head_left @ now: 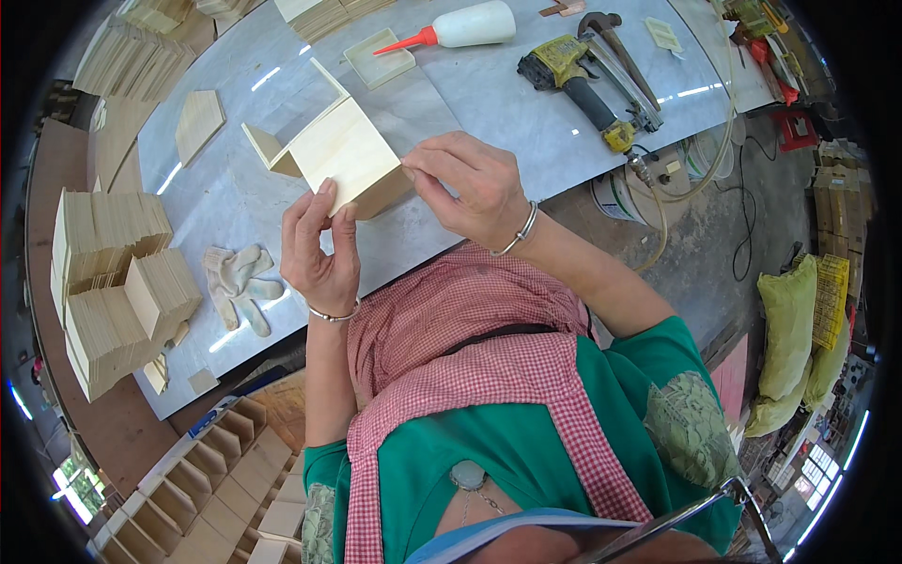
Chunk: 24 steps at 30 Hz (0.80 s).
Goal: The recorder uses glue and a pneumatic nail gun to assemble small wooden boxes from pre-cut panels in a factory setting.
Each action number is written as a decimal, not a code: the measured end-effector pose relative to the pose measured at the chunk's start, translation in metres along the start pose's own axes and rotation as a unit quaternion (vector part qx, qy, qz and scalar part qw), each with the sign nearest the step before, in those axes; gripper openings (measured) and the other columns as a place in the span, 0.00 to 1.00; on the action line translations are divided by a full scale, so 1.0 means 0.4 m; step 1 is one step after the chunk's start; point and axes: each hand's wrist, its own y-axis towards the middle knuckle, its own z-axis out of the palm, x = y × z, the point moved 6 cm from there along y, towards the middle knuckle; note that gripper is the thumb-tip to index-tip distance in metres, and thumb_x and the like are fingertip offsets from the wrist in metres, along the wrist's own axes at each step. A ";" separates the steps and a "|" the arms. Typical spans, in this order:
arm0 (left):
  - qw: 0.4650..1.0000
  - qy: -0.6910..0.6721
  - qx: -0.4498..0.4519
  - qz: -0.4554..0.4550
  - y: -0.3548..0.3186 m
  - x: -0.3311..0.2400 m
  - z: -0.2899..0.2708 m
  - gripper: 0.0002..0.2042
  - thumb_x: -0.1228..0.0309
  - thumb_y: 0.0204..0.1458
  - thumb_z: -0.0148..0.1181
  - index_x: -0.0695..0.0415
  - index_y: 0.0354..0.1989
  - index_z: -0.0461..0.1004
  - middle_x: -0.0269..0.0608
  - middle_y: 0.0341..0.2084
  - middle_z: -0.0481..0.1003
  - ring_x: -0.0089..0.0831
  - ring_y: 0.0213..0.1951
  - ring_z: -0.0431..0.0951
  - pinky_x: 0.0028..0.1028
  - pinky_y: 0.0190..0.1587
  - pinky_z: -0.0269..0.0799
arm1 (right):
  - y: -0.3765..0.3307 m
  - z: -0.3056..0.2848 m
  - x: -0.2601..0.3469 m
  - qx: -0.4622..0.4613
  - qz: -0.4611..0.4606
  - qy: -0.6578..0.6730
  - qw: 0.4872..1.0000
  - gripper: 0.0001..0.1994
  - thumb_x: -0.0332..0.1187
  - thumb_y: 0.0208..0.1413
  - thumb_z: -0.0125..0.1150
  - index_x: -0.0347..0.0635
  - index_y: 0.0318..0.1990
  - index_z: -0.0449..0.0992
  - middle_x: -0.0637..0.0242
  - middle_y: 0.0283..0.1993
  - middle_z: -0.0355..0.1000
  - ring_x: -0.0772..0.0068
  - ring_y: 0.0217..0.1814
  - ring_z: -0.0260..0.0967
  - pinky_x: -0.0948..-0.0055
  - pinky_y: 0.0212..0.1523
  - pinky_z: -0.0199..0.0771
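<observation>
Over the near part of the table I hold a small box of pale plywood panels (346,150), with angled panels sticking out at its far left. My left hand (321,246) grips the box's near corner between thumb and fingers. At the right-hand corner, the fingers and thumb of my right hand (470,186) are pinched on the panel edge. Whether the right fingers hold anything small besides the box cannot be seen. A loose pointed plywood panel (200,127) lies to the left of the box.
Beyond the box are a shallow tray (406,64) and a white glue bottle (477,25) with a red nozzle. A nail gun (587,94) with a hose and a hammer (631,66) lie far right. Work gloves (240,287) and plywood stacks (113,230) occupy the left.
</observation>
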 end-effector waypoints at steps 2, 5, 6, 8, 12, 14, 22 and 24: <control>1.000 0.001 -0.001 -0.004 -0.003 0.002 0.000 0.14 0.79 0.47 0.64 0.62 0.43 0.76 0.48 0.34 0.75 0.31 0.34 0.77 0.25 0.32 0.73 | -0.001 0.002 -0.004 0.001 0.005 0.005 1.000 0.07 0.24 0.41 0.64 0.40 0.31 0.74 0.65 0.29 0.72 0.67 0.29 0.73 0.74 0.26 0.73; 1.000 -0.001 -0.004 -0.007 -0.003 0.003 0.000 0.14 0.79 0.47 0.64 0.62 0.44 0.76 0.48 0.34 0.75 0.32 0.34 0.77 0.25 0.33 0.73 | -0.001 0.002 -0.009 0.020 0.040 0.026 0.999 0.07 0.23 0.43 0.63 0.39 0.32 0.74 0.63 0.29 0.73 0.66 0.28 0.73 0.75 0.25 0.73; 1.000 -0.004 -0.006 -0.006 -0.003 0.004 -0.001 0.14 0.79 0.47 0.64 0.62 0.44 0.76 0.48 0.34 0.75 0.32 0.33 0.76 0.25 0.33 0.73 | -0.002 0.004 -0.014 0.037 0.070 0.041 0.996 0.07 0.21 0.43 0.63 0.37 0.32 0.75 0.62 0.30 0.74 0.66 0.28 0.74 0.76 0.25 0.74; 1.000 -0.004 -0.005 -0.005 -0.004 0.004 0.001 0.13 0.79 0.47 0.64 0.62 0.44 0.76 0.48 0.34 0.75 0.31 0.33 0.76 0.25 0.33 0.73 | -0.002 0.000 -0.009 0.041 0.069 0.033 0.996 0.06 0.21 0.44 0.63 0.38 0.32 0.75 0.62 0.30 0.74 0.66 0.27 0.74 0.76 0.25 0.74; 1.000 -0.008 -0.004 -0.005 -0.003 0.003 0.002 0.14 0.79 0.48 0.64 0.62 0.44 0.75 0.49 0.34 0.74 0.31 0.33 0.76 0.24 0.32 0.73 | -0.004 0.002 -0.007 0.042 0.059 0.021 0.997 0.06 0.21 0.44 0.63 0.37 0.32 0.75 0.61 0.29 0.74 0.66 0.27 0.74 0.75 0.25 0.73; 1.000 -0.012 -0.003 -0.012 -0.003 0.000 0.000 0.14 0.79 0.48 0.64 0.62 0.44 0.75 0.49 0.34 0.74 0.31 0.32 0.76 0.24 0.32 0.73 | 0.000 0.003 -0.003 0.035 0.034 0.016 0.999 0.06 0.21 0.44 0.63 0.37 0.32 0.75 0.61 0.29 0.74 0.66 0.27 0.74 0.75 0.25 0.73; 1.000 -0.005 -0.008 0.005 -0.003 0.002 0.001 0.14 0.78 0.47 0.64 0.61 0.44 0.76 0.49 0.33 0.74 0.31 0.32 0.76 0.24 0.31 0.72 | 0.007 -0.003 0.012 0.021 -0.035 -0.014 0.999 0.07 0.22 0.42 0.65 0.37 0.31 0.75 0.63 0.30 0.73 0.67 0.27 0.74 0.75 0.25 0.74; 1.000 0.003 -0.011 0.019 -0.003 0.000 0.003 0.14 0.78 0.47 0.64 0.61 0.44 0.76 0.49 0.33 0.74 0.31 0.31 0.76 0.24 0.31 0.72 | 0.007 -0.005 0.011 0.021 -0.036 -0.018 0.999 0.07 0.22 0.42 0.65 0.37 0.31 0.75 0.63 0.30 0.74 0.68 0.28 0.74 0.75 0.26 0.74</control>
